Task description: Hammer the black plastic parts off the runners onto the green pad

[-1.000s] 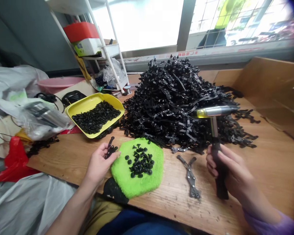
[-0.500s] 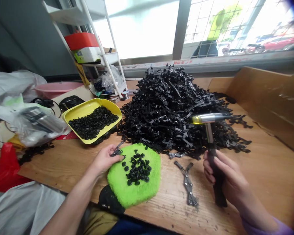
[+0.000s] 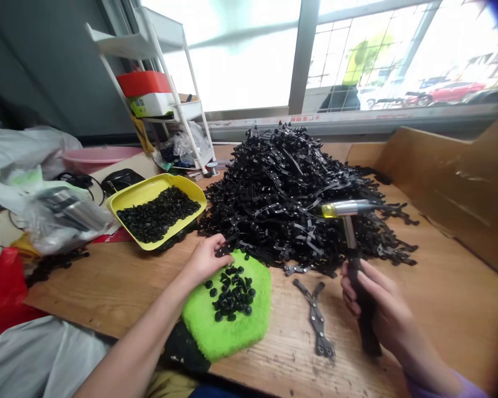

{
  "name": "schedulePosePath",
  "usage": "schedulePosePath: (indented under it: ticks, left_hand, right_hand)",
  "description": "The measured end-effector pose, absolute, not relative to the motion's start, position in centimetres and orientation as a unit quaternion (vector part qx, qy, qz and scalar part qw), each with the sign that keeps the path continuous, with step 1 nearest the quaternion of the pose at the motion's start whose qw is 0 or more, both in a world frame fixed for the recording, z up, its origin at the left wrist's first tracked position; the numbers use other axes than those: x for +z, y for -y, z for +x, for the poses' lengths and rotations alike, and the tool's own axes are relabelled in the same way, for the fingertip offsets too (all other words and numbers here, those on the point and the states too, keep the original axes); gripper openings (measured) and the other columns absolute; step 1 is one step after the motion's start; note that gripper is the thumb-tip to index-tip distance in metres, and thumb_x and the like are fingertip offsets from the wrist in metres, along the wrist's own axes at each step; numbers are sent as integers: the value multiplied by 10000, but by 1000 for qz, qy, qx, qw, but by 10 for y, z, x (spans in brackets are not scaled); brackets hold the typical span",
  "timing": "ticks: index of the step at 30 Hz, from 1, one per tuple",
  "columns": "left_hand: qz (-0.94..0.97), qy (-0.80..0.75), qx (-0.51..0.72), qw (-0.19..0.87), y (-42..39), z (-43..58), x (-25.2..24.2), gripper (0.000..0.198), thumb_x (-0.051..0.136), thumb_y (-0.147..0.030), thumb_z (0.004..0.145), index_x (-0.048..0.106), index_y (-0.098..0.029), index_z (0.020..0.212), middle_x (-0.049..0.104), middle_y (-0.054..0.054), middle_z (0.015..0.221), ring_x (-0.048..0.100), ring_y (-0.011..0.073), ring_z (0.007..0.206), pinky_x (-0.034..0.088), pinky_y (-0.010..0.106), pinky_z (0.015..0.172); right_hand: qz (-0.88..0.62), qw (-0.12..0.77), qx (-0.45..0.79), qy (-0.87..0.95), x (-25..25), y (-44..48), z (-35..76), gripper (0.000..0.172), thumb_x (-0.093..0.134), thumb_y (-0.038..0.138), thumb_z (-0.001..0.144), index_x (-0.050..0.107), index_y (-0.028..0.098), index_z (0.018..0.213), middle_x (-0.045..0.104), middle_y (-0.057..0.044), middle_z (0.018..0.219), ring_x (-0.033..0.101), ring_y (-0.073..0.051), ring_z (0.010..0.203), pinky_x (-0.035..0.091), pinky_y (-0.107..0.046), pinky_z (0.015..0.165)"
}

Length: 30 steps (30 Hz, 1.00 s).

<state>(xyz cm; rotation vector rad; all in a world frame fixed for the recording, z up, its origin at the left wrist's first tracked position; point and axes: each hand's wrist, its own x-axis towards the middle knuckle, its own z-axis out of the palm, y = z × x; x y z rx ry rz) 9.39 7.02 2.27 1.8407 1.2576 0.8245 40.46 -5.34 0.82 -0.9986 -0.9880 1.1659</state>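
My right hand (image 3: 373, 304) is wrapped round the black handle of a hammer (image 3: 350, 209), which stands upright with its clear yellow face pointing left. Over the top edge of a fuzzy green pad (image 3: 224, 342), my left hand (image 3: 209, 257) is closed in a pinch on a small dark linkage, mostly covered by the fingers. Black round-headed caps (image 3: 234, 296) lie bunched on the pad, just below that hand. Between pad and hammer, a jointed black metal linkage (image 3: 317, 320) lies on the wooden table (image 3: 282, 354), its two upper arms spread.
A high heap of black linkages (image 3: 282, 193) covers the back of the table. A yellow tray (image 3: 120, 218) of black caps stands left of it. Further left are a bagged metal flask (image 3: 72, 204) and a white shelf rack (image 3: 182, 110). Cardboard (image 3: 443, 171) borders the right side.
My left hand has moved right and up to the pad's top edge with the linkage in its fingers. The right hand and hammer hold nearly the same position; the view has tilted slightly.
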Motion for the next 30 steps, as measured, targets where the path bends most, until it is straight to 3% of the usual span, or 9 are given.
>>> schedulePosePath:
  ticks: [9, 15, 22, 30]
  left_hand:
    - [627, -536, 389, 410, -72, 70, 25, 297, 735, -290, 561, 506, -167, 705, 566, -33, 660, 528, 122, 621, 380, 212, 560]
    - [470, -527, 502, 500, -50, 38, 35, 267, 650, -349, 701, 564, -163, 871, 615, 1, 757, 521, 82, 628, 363, 169, 525]
    - [364, -512, 507, 590, -18, 15, 16, 196, 698, -192, 665, 594, -140, 823, 601, -11, 710, 513, 53, 572, 392, 148, 520]
    - [354, -464, 484, 652, -26, 32, 11, 231, 694, -130, 669, 626, -110, 888, 644, 69, 886, 582, 95, 704, 457, 169, 590]
  right_hand:
    - [-445, 601, 503, 433, 7, 57, 406, 193, 500, 364, 873, 538, 179, 911, 442, 0, 599, 389, -100, 444, 262, -199, 379]
    - [-451, 602, 518, 406, 9, 58, 406, 170, 526, 368, 852, 549, 205, 890, 434, -8, 593, 377, -127, 454, 268, -228, 379]
    - [-460, 599, 527, 391, 12, 58, 401, 148, 559, 345, 828, 567, 205, 873, 439, -20, 580, 382, -134, 435, 266, -245, 365]
    - [-451, 591, 541, 393, 25, 62, 395, 159, 540, 364, 843, 525, 205, 849, 426, 12, 560, 374, -105, 415, 288, -209, 380]
